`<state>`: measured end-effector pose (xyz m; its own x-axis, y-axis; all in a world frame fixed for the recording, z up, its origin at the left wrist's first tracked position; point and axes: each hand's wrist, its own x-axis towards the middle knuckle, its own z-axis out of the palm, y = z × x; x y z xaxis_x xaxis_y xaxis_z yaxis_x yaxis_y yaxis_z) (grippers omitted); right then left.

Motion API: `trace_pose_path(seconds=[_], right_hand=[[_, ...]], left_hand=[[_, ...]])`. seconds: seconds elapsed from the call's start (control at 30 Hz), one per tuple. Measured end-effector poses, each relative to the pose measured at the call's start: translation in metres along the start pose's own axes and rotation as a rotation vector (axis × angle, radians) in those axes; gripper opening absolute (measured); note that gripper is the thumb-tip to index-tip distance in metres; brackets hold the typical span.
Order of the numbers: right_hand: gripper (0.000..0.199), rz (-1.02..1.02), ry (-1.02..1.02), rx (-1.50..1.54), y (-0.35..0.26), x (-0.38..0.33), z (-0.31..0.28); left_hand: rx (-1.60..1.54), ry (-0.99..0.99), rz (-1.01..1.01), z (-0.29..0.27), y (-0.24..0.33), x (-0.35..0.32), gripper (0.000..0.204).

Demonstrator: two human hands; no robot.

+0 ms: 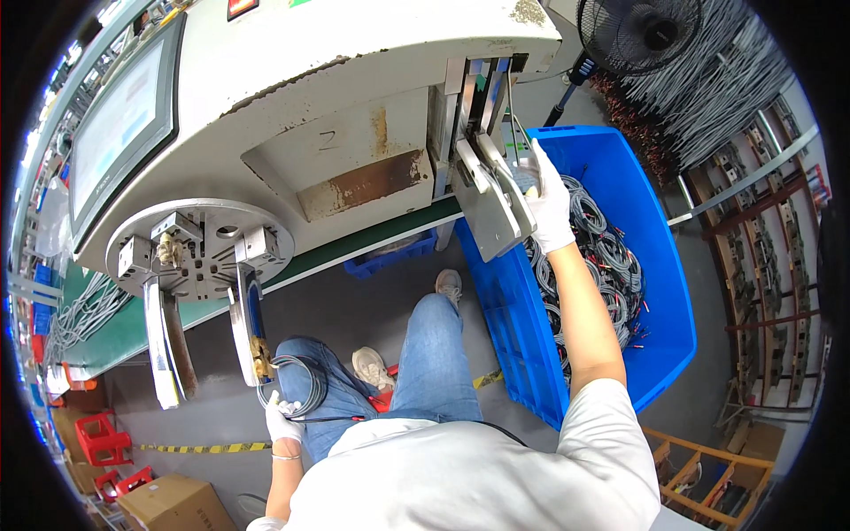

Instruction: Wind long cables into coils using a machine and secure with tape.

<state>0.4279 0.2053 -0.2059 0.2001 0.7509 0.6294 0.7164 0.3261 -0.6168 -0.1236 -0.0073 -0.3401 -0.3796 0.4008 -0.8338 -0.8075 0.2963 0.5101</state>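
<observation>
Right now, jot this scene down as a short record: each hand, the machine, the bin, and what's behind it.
Left hand: white-gloved, holding a grey cable coil
Right hand: white-gloved, at the grey metal plate; exact grip unclear
Machine: pale, rust-marked, with a screen and round metal disc on the left
Bin: blue, holding many coiled cables
Behind bin: black fan, grey cable bundles

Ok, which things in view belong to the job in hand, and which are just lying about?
Seemingly in use:
- coil, in the left hand
- machine with disc; right hand by its grey plate
- blue bin of coils

Apparently just around:
- fan
- red stools
- carton
</observation>
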Motion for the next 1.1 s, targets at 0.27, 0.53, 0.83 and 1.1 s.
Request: trace_pose_path(seconds=[0.27, 0.53, 0.83, 1.1], right_hand=[[0.074, 0.046, 0.057, 0.052, -0.001, -0.002, -0.009], [0.075, 0.046, 0.065, -0.018, -0.012, 0.005, -0.012], [0.070, 0.016, 0.028, 0.014, -0.009, 0.009, 0.000], [0.072, -0.041, -0.085, -0.042, -0.016, 0.014, 0.010]], left_hand=[[-0.014, -0.017, -0.006, 0.002, 0.000, 0.000, 0.047], [-0.010, -0.005, 0.011, 0.001, -0.001, -0.003, 0.047], [0.005, 0.008, -0.004, 0.002, 0.001, -0.002, 0.044], [-0.004, 0.005, 0.012, 0.002, 0.000, 0.001, 0.043]])
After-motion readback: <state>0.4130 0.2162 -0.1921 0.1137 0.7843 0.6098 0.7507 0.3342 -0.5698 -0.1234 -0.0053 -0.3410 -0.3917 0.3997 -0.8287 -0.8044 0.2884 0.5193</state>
